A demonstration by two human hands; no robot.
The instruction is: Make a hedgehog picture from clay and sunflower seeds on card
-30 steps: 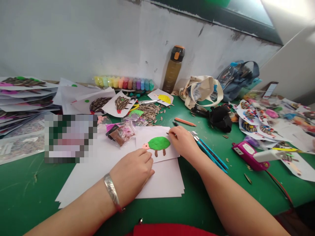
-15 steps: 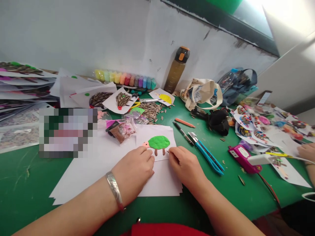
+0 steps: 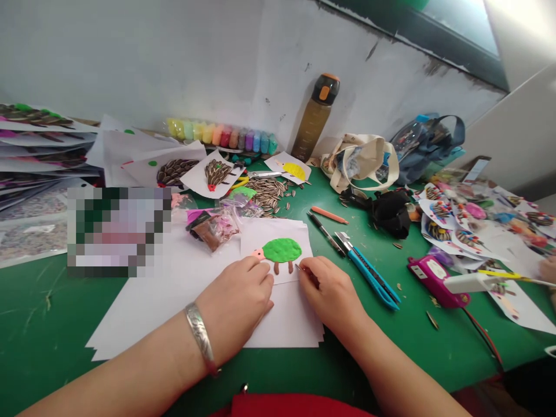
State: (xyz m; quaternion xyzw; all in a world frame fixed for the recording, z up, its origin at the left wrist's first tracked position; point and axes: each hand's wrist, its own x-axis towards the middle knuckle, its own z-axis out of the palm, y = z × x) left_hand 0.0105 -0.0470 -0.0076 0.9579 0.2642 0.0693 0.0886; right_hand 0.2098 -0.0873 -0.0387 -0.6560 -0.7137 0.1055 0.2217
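A small white paper card [image 3: 249,242] lies on a stack of larger white sheets. On it is an animal figure of modelling clay, with a green oval body [image 3: 282,250], a pink head [image 3: 258,253] and two brown legs. My left hand [image 3: 243,289] covers the card's lower left corner below the head, its bent fingers pressed together and holding the card down. Right of the legs, my right hand [image 3: 324,284] is closed in a pinch at the card's edge. A small, dark, thin tip shows at its fingertips; the rest is hidden.
Sunflower seeds [image 3: 271,196] lie in a heap behind the card, near bagged clay [image 3: 215,231]. A blue utility knife [image 3: 371,275], a pen [image 3: 325,233] and an orange pencil [image 3: 329,215] lie at right. A bottle [image 3: 313,119] stands at the wall. Another person's hand [image 3: 547,269] is far right.
The view has shifted slightly, moving things on the right a little further right. Both hands keep nearly the same places by the card. The thin tip at my right fingertips shows slightly more.
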